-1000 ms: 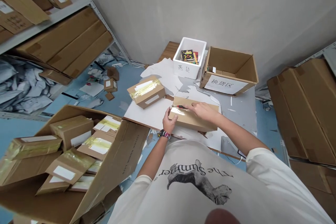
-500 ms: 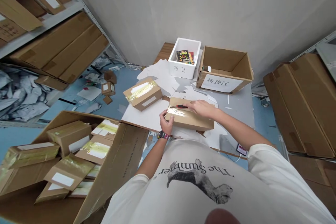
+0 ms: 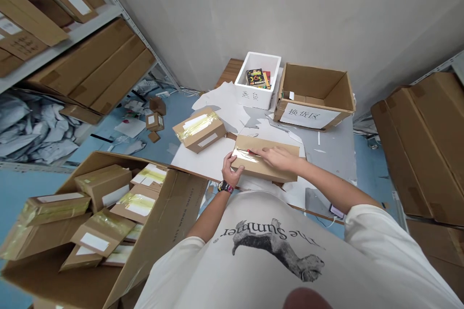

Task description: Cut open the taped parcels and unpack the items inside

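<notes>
A brown cardboard box (image 3: 275, 171) lies on the table in front of me, with clear tape over the left part of its top. My left hand (image 3: 231, 170) grips the box's left end, thumb on the near side. My right hand (image 3: 277, 158) is closed around a red-and-black utility knife (image 3: 252, 152), held low over the taped top; its blade tip is too small to make out. Left of this box sits a second taped box (image 3: 201, 130) with white labels, touched by neither hand.
Behind stand a white foam bin (image 3: 255, 99) holding small books and an open carton (image 3: 313, 116) with a handwritten sign. A large carton (image 3: 181, 203) full of taped parcels is at my left. Shelves with boxes flank both sides. A phone (image 3: 336, 211) lies by the table's right front edge.
The knife has shifted slightly right along the box top, and more of it is now covered by my right hand. My left hand stays on the box's end. The view has turned slightly.
</notes>
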Tool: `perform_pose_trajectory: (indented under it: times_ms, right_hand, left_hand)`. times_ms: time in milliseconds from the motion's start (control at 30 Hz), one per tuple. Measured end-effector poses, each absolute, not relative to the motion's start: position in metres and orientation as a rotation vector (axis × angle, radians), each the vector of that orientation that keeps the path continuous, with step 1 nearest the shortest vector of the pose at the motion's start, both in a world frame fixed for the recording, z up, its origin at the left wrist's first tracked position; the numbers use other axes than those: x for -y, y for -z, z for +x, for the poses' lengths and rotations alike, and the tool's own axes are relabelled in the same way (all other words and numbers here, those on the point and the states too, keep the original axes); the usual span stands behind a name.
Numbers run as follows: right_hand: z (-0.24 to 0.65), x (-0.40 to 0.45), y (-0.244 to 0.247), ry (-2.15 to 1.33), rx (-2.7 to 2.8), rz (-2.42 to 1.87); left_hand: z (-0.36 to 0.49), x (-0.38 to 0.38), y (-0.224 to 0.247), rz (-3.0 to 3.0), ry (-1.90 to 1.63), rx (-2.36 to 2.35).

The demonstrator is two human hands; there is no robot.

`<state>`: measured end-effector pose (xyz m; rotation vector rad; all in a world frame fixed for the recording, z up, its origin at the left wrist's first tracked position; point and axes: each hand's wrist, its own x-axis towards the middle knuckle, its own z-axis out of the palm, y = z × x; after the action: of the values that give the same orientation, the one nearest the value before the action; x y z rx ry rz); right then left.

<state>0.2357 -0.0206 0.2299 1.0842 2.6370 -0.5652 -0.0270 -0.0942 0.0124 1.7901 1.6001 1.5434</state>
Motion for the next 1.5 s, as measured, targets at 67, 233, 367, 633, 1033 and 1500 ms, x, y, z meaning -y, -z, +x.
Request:
perform_pose_trajectory:
  times_ms: [67,233,367,633,1033,1500]
  right_hand:
    - [0.235,0.017,-0.236,0.552,-2.652,1.081]
    - [0.222,0.007,-0.238,0.477,-2.664,1.044]
    - [0.218,0.004,-0.237,0.469,-2.689,0.965]
    - [0.213,0.007,-0.230,0.348,-2.711,0.922]
    - [0.227,0.008,-0.249,0.416,-2.629,0.975]
    - [0.373,0.062,-0.260,0.226,-2.308,1.190]
  left_hand:
    - [-0.025,0.095,-0.013,1.763,-1.540,-1.622]
    - [-0.025,0.094,-0.013,1.759,-1.585,-1.594]
    - [-0.026,0.097,-0.011,1.779,-1.560,-1.610]
    - [-0.036,0.098,-0.011,1.870,-1.456,-1.600]
    - [-0.046,0.098,-0.018,1.925,-1.279,-1.695]
    - [-0.046,0.092,-0.024,1.939,-1.277,-1.710]
